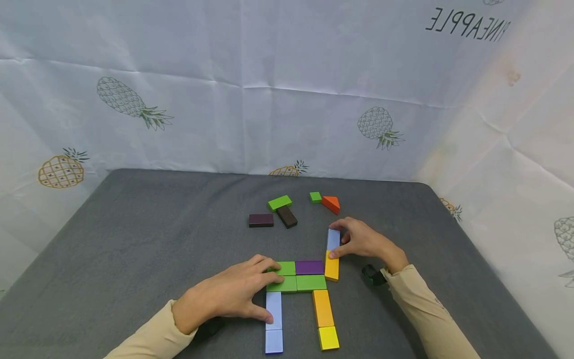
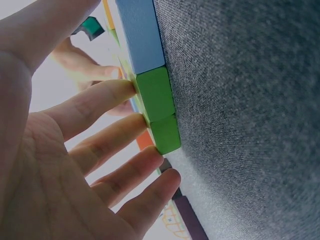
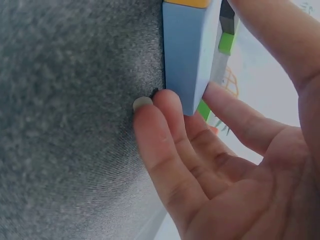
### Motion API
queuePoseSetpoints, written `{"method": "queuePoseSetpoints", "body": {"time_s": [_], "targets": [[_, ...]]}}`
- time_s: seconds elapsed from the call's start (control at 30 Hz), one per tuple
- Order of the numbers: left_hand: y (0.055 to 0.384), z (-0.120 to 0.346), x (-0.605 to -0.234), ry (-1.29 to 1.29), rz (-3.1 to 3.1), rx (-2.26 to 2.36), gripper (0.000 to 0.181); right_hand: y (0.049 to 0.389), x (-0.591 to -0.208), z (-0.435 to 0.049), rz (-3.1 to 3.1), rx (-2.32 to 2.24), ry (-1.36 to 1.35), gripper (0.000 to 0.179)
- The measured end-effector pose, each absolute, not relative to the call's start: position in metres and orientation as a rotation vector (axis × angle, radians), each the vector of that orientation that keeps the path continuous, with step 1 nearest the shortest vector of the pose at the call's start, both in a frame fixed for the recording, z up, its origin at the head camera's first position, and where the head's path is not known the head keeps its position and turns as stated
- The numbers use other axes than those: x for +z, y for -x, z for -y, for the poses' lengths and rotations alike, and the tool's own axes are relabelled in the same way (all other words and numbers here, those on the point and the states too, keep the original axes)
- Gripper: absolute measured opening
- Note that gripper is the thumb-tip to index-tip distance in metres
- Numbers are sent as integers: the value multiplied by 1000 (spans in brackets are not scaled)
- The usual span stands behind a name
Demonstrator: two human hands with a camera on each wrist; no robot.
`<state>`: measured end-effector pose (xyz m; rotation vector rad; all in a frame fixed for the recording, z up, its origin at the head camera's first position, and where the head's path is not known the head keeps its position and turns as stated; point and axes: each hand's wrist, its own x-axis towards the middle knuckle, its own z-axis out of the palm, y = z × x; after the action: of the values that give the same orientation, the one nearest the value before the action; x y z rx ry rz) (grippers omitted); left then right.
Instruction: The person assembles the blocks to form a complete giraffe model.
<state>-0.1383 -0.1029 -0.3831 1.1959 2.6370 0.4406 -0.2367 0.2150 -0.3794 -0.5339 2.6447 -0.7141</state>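
My left hand point(image 1: 230, 289) spreads over the left end of a flat block figure. Its fingertips rest on two green blocks point(image 2: 156, 95), and its thumb lies on a light blue block point(image 1: 274, 304). At the upper right, my right hand point(image 1: 365, 243) holds another light blue block point(image 3: 185, 52), fingers curled at its far end. The right thumb is at the seam with a yellow-orange block point(image 1: 332, 269) lined up below it. A purple block point(image 1: 309, 268) and another green block point(image 1: 311, 283) complete the middle rows. An orange block point(image 1: 323, 308) and a yellow block point(image 1: 329, 338) extend downward.
Beyond the figure lie a dark purple block point(image 1: 261, 220), a dark brown block point(image 1: 286, 217), a green block point(image 1: 280, 202), a small green block point(image 1: 315, 197) and an orange-red triangle point(image 1: 332, 204). Pineapple-print cloth point(image 1: 251, 124) hangs behind the grey tabletop point(image 1: 157, 239).
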Motion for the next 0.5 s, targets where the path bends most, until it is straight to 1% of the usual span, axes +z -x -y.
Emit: {"method": "queuePoseSetpoints", "body": {"time_s": [0.37,0.5], "targets": [[139,103,-383,-1190,-2638,431,64,236,-379,-214,-2663,-686,524,76],[139,103,-384,-1189,-2634,431,64,237,-378,-216,-2683,-673,558,72]]}}
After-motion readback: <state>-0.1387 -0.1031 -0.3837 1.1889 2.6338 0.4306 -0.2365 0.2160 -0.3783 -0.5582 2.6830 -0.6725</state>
